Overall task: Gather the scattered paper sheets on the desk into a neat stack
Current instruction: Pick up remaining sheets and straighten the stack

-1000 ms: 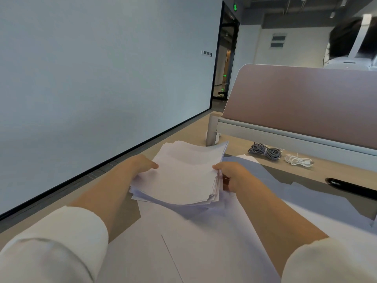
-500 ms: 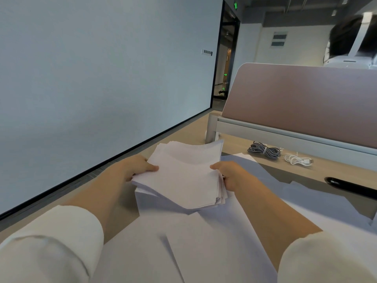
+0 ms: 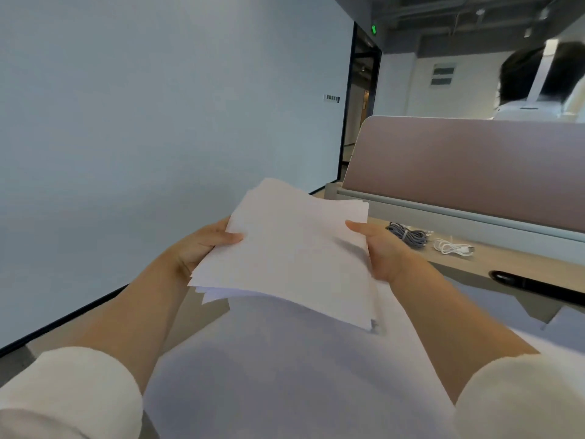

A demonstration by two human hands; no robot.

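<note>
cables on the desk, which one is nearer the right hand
The grey coiled cable, just past the right hand; the white cable lies farther right.

We face a pale blue wall [image 3: 158, 122] with a black baseboard [image 3: 63, 321] on our left. A mauve partition [image 3: 474, 166] stands at the back of the wooden counter [image 3: 506, 264]. Beyond, a dark doorway [image 3: 361, 106] sits under a green exit sign [image 3: 374, 29] and a bare ceiling [image 3: 443, 11].

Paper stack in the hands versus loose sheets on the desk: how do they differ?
The paper stack is held up by the left hand and right hand; the loose sheets lie flat on the desk. The paper stack is many layers with ragged edges; the loose sheets are spread out, overlapping. Both are plain white paper.
</note>
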